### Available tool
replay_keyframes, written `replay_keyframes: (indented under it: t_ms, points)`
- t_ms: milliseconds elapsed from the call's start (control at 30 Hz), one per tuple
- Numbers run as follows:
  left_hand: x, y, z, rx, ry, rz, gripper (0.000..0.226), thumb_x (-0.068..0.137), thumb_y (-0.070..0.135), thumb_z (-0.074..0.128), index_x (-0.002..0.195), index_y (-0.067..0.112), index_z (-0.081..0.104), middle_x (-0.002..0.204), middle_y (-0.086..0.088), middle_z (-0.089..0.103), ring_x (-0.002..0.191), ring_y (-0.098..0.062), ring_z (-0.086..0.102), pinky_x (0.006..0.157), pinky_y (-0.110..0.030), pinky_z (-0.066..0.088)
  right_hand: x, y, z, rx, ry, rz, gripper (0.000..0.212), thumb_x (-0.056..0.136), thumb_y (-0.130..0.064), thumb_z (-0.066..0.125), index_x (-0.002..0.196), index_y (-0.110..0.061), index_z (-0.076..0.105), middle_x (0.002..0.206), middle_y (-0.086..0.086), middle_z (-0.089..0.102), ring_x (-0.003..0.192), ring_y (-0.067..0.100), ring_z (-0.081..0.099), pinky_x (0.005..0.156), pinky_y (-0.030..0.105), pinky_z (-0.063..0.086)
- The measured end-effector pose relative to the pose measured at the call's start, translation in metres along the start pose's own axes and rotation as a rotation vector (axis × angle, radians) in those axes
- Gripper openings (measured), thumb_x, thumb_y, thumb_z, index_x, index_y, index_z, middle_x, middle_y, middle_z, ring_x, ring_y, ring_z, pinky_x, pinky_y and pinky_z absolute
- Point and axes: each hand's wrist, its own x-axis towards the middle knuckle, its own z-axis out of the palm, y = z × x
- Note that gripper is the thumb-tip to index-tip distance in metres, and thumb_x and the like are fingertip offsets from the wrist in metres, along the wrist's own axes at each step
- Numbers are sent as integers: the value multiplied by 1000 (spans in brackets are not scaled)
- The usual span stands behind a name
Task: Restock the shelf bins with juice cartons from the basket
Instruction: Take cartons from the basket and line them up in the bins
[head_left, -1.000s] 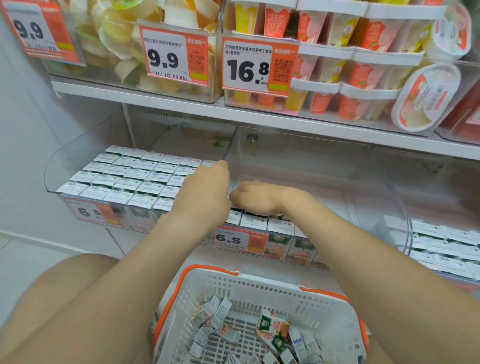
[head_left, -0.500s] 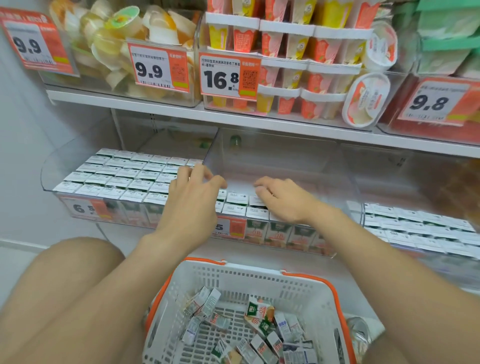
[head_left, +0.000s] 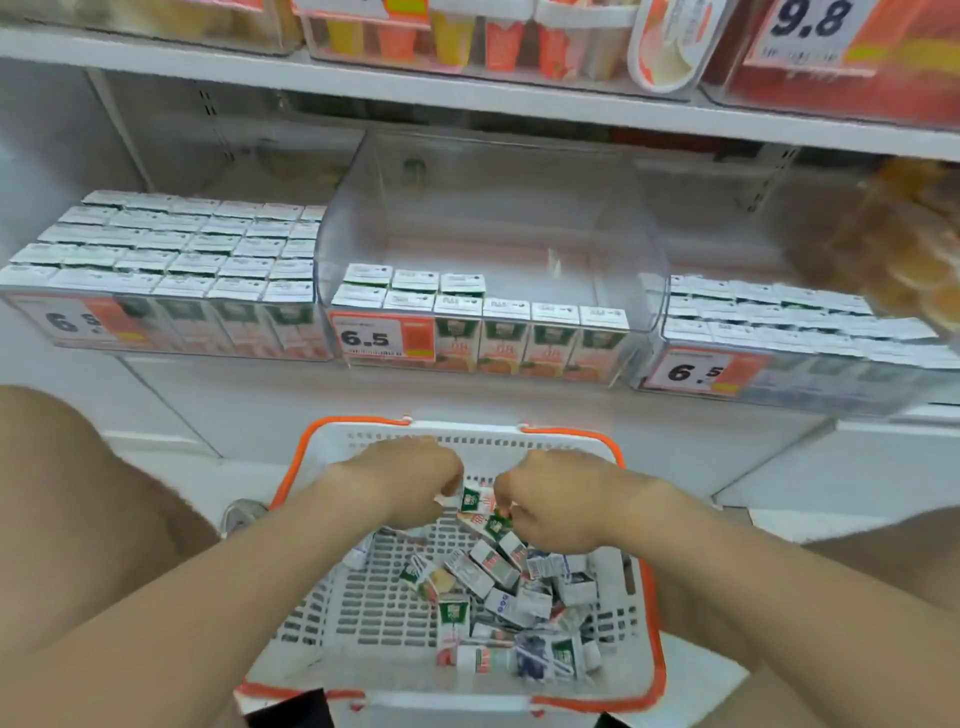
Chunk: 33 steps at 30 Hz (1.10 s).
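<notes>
shelf (head_left: 467, 98): top cut off | bin (head_left: 493, 218): cartons (head_left: 530, 312) along near edge | basket (head_left: 613, 449): near, loose cartons (head_left: 498, 582) inside | left hand (head_left: 410, 483), right hand (head_left: 550, 504): down from bin into basket, each grip clamped on a carton (head_left: 470, 499), fingertips hidden

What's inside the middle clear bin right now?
The middle bin holds juice cartons: six in front, three behind on the left. Its back is bare. The price tag hides two carton fronts.

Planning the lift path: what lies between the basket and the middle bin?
In the head view, only bare white shelf front lies between the basket and the middle bin.
</notes>
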Motion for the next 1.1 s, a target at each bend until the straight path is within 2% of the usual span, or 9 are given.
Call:
replay_keyframes:
  t_ms: [133,333,400,467,567,667,800,967,1100]
  points:
    - [40,4,57,-83,-151,-19,36,101,18,60,137,24,58,135,-4,56,116,-26,61,91,-36,51,14,27,40,16,-128,125,20,97,-5,47,83,-16,55,83,7,53,73,28,57,62,38,49]
    - [82,19,137,-242,-303,-55,37,101,12,58,137,21,58,138,-4,57,122,-25,61,97,-38,54,33,65,96,61,-218,259,29,96,6,47,77,-16,41,81,4,40,66,22,44,55,38,40]
    - [92,23,162,-276,-321,-82,40,100,8,56,138,19,58,141,-6,58,125,-27,59,99,-37,52,39,73,109,86,-225,290,18,98,5,46,96,-13,52,86,3,40,66,20,42,53,33,33]
    - [96,26,184,-301,-343,-119,46,98,-1,53,139,17,56,139,-8,58,120,-28,60,98,-38,54,47,77,124,141,-217,306,36,97,7,46,127,-11,55,101,8,51,75,25,48,57,33,35]
    - [96,28,213,-283,-363,-150,70,89,-15,50,151,17,46,145,-13,47,123,-34,56,101,-44,53,55,80,149,225,-234,314,53,94,11,48,142,-10,48,119,15,56,88,29,51,67,35,42]
    - [97,30,234,-300,-339,-140,74,87,-17,53,154,13,41,154,-15,35,130,-37,52,107,-47,50,58,81,167,254,-261,316,62,92,12,50,148,-15,42,121,13,57,93,29,57,68,38,46]
    - [100,33,244,-372,-276,-147,48,91,-8,59,133,12,49,135,-14,51,112,-33,59,99,-47,54,69,78,181,97,-208,301,58,94,5,58,147,-11,40,138,16,47,121,35,54,89,44,51]
    - [97,38,244,-333,-213,-177,53,84,-14,63,127,11,46,127,-11,52,107,-32,59,87,-39,52,72,74,184,37,-216,337,66,90,7,64,149,-8,38,145,21,38,119,37,57,81,39,41]
    - [98,24,237,-412,-196,-178,42,94,-1,67,133,10,57,132,-10,56,118,-29,59,95,-34,49,71,76,171,69,-196,332,50,95,-27,66,141,-17,48,135,16,44,115,37,54,90,41,45]
